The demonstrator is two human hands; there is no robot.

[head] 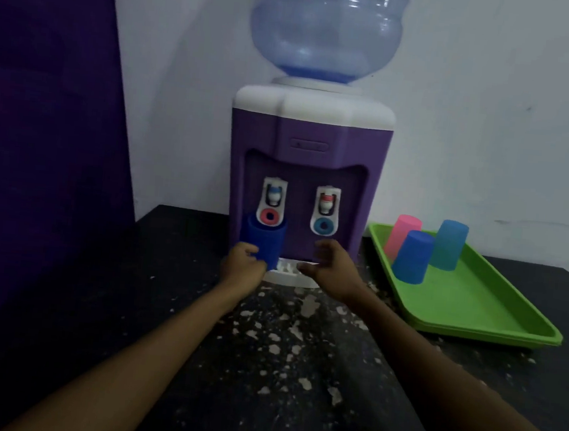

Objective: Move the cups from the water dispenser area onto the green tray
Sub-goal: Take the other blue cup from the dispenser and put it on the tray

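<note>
Purple-and-white tabletop water dispenser stood at the back of a dark, paint-flecked bench, against a pale wall, with a clear blue water bottle inverted on its top. Two taps showed in its recess: one with a blue cap on the left, one with a red cap on the right. A white drip tray sat at its foot.

Dark blue cup: held upright under the left tap, above the left end of the drip tray, gripped low on its side by the left hand, fingers curled round it.

Right hand: empty, fingers spread wide, beside the drip tray and below the right tap, apart from the held cup.

Green tray: lay on the bench to the right of the dispenser. It carried three upturned cups, standing close together at its far end: a pink cup at the back left, a mid-blue cup in front of it, and a teal-blue cup to the right.

Dark purple panel filled the left side of the view.
</note>
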